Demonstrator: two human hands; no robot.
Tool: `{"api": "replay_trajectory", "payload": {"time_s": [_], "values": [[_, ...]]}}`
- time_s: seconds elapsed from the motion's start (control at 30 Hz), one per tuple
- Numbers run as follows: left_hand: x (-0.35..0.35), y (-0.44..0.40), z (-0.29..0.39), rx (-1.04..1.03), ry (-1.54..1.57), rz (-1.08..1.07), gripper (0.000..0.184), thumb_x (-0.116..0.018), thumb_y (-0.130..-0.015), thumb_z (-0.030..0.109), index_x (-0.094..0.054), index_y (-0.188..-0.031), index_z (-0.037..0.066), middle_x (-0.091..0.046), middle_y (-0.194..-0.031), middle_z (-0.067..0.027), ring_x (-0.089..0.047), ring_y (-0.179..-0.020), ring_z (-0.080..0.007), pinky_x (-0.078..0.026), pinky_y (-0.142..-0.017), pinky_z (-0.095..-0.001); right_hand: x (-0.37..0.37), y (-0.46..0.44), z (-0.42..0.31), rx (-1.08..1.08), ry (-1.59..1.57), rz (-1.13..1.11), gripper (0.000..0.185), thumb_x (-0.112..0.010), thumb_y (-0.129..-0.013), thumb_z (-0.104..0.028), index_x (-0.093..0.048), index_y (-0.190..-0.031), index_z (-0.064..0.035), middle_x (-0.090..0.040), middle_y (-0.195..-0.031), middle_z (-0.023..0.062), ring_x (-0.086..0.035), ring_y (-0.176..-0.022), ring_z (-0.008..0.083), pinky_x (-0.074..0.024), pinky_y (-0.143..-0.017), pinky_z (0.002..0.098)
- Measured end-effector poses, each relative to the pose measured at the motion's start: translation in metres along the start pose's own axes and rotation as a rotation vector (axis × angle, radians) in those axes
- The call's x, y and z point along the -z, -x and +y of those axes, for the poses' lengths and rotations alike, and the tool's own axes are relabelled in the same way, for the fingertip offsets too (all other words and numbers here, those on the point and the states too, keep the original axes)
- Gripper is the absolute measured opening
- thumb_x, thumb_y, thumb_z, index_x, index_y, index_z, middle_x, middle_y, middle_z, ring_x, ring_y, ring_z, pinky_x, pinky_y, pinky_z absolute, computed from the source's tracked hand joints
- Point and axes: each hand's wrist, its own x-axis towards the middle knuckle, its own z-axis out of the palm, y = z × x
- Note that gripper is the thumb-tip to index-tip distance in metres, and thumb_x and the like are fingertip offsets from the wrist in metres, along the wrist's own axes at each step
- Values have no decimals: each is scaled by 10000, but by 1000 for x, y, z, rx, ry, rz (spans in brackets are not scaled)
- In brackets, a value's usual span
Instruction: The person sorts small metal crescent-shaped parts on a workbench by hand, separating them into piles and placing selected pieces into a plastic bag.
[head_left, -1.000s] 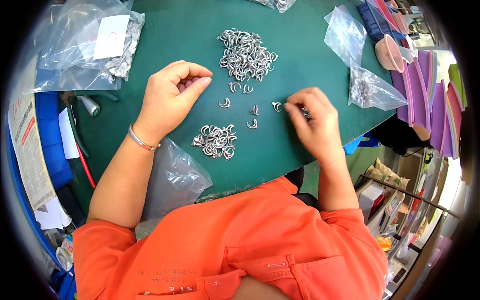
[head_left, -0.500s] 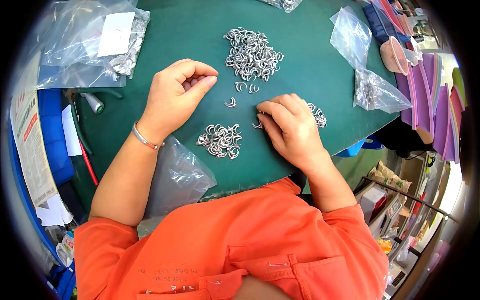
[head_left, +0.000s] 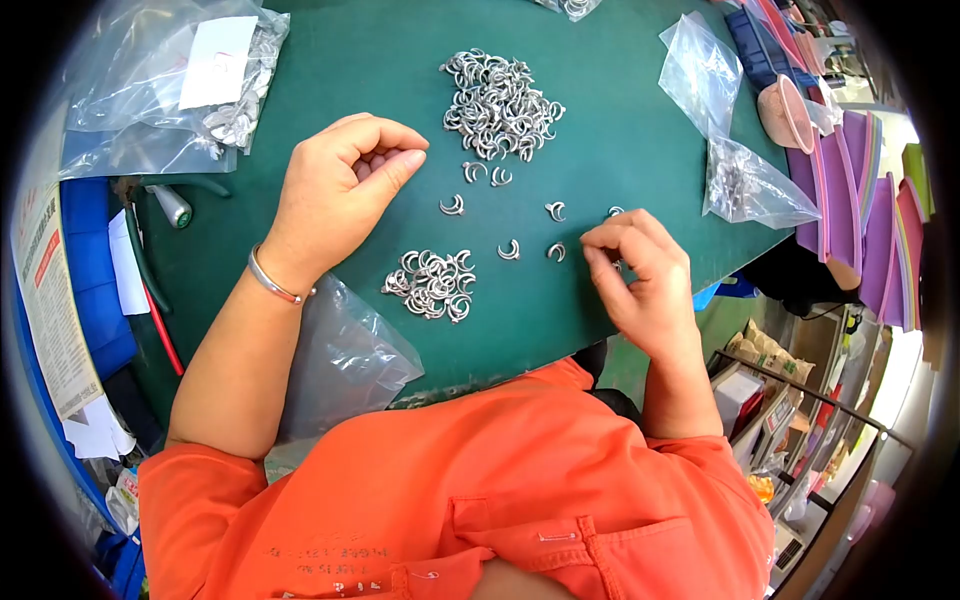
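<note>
My left hand [head_left: 345, 190] rests on the green table, thumb and forefinger pressed together; whether anything is between them is too small to tell. My right hand [head_left: 643, 280] is at the right, its fingers curled in a pinch over small metal pieces that it partly hides. A large pile of silvery crescent pieces [head_left: 500, 105] lies beyond the hands, and a smaller pile [head_left: 432, 284] lies nearer my body. Between the hands are several single crescents, among them one at the left [head_left: 452, 205] and one near my right fingers [head_left: 556, 252].
Plastic bags with metal parts lie at the upper left [head_left: 150, 100] and upper right [head_left: 752, 185]. An empty-looking clear bag [head_left: 350, 340] is beside my left forearm. Pliers [head_left: 140, 240] lie at the left. A pink basket [head_left: 785, 115] and purple trays [head_left: 850, 190] stand at the right.
My right hand moved left over the single crescents, then back to the right. Those crescents now lie in different spots between the hands. My left hand has kept its pose.
</note>
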Motion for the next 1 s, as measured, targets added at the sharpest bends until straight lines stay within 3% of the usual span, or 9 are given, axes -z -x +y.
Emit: {"api": "replay_trajectory", "payload": {"time_s": [0.13,0.2,0.3,0.43,0.53,0.63,0.77,1.0], "values": [[0,0,-2,-7,-2,-4,93,-686,-861,63,-691,-933,4,-608,-813,10,-502,-690,-50,-409,-622,-193,-2,2,1,-34,13,25,132,-670,-773,75,-660,-881,-1,-612,-834,93,-596,-695,185,-478,-616,275],[0,0,0,-5,-16,-3,93,-686,-861,65,-691,-931,4,-609,-814,8,-503,-690,-51,-410,-622,-193,-8,3,1,19,-9,21,133,-658,-769,59,-639,-880,-10,-602,-825,110,-599,-730,283,-497,-641,354],[-2,0,-1,-23,-16,17,85,-684,-849,57,-693,-913,2,-609,-793,-3,-495,-655,-61,-412,-599,-207,-19,-3,0,233,165,23,165,-690,-741,37,-640,-887,-23,-599,-831,96,-575,-699,279,-479,-666,360],[-3,0,-1,-33,16,42,77,-681,-835,44,-695,-896,-1,-607,-770,-14,-489,-621,-70,-414,-575,-221,-23,2,2,251,177,144,187,-724,-706,21,-645,-870,-24,-613,-816,89,-571,-689,272,-462,-639,372],[-2,0,0,-14,10,29,79,-681,-835,45,-694,-896,-2,-610,-773,-15,-492,-623,-70,-416,-577,-221,-21,4,-1,292,147,65,191,-728,-699,33,-648,-865,-17,-616,-802,94,-587,-695,272,-476,-622,368],[-2,0,0,-14,21,27,79,-680,-837,48,-693,-896,-2,-614,-778,-16,-497,-626,-70,-419,-579,-221,-18,8,-4,219,-46,21,180,-719,-711,48,-650,-866,-12,-619,-809,103,-606,-707,276,-495,-612,364],[-1,0,-2,-17,-26,-1,95,-688,-861,70,-692,-930,6,-604,-808,10,-513,-685,-45,-408,-613,-188,-7,4,5,103,41,108,170,-685,-743,63,-647,-890,-14,-611,-829,117,-607,-728,288,-499,-632,358],[-1,0,0,-7,-10,4,92,-688,-859,64,-694,-930,6,-608,-809,9,-518,-689,-46,-413,-616,-189,-24,8,1,181,119,39,162,-728,-725,3,-636,-856,-25,-584,-821,94,-566,-733,284,-467,-655,373]]}}
